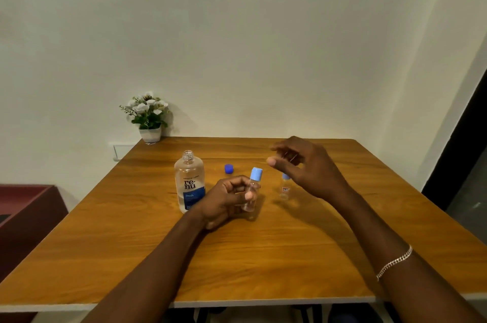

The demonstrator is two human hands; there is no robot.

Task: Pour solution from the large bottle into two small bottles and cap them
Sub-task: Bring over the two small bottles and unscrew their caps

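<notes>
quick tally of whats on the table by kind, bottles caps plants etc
Large bottle, uncapped: 1
Small bottles, both capped: 2 (held one, standing one)
Loose dark blue cap: 1
Potted flowers: 1
Total: 5

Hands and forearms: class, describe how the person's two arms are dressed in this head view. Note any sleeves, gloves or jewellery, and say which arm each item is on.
Both forearms are bare, with no sleeve in view, and neither the left hand nor the right hand wears a glove. The only item worn is a thin, pale metallic chain bracelet around the right forearm. No watch shows; the fingers are too blurred to rule out a ring.
</notes>
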